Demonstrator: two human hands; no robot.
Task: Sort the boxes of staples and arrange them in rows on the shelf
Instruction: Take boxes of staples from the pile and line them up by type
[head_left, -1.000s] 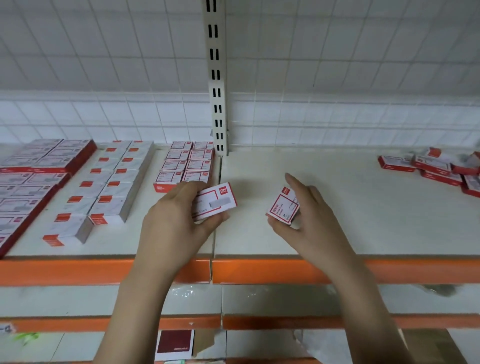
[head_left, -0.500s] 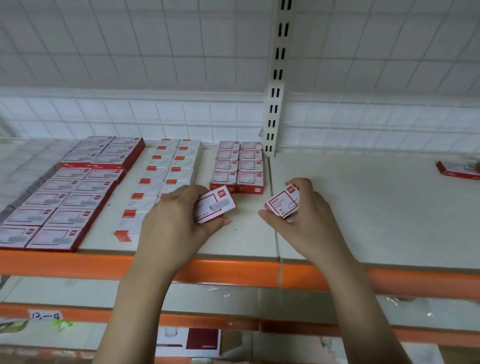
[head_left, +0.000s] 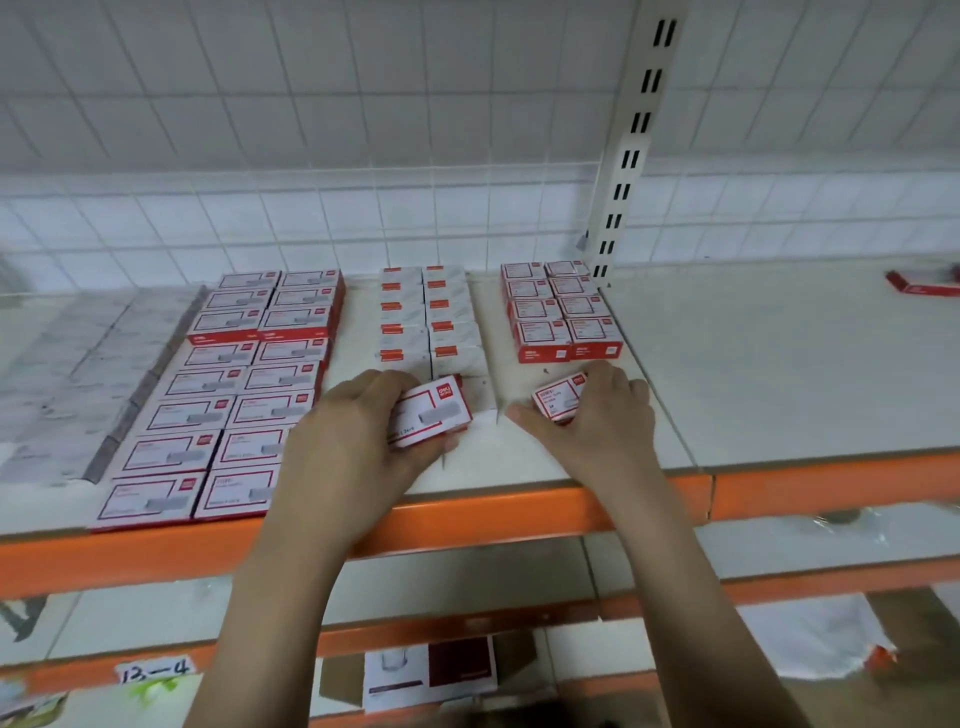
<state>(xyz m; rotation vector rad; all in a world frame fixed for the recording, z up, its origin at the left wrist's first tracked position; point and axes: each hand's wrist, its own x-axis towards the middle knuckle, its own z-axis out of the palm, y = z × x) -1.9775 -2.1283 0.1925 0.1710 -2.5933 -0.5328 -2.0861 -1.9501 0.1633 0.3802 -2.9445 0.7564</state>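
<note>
My left hand (head_left: 348, 441) grips a larger red-and-white staple box (head_left: 431, 410), held tilted just above the shelf (head_left: 779, 374), in front of the white boxes with orange labels (head_left: 428, 317). My right hand (head_left: 597, 421) pinches a smaller red-bordered staple box (head_left: 558, 396) low over the shelf, just in front of the two short rows of small red boxes (head_left: 561, 312). Two long rows of large red-framed boxes (head_left: 234, 389) lie on the left.
An orange beam (head_left: 519, 514) edges the shelf front. A slotted white upright (head_left: 631, 145) rises behind the small boxes. Loose red boxes (head_left: 922, 283) lie at the far right. Pale grey boxes (head_left: 67, 364) fill the far left. Lower shelves hold a carton (head_left: 431, 670).
The view has swung left, bringing the sorted rows to the centre. Both hands moved forward with their boxes; the right one now sits close in front of the small red rows.
</note>
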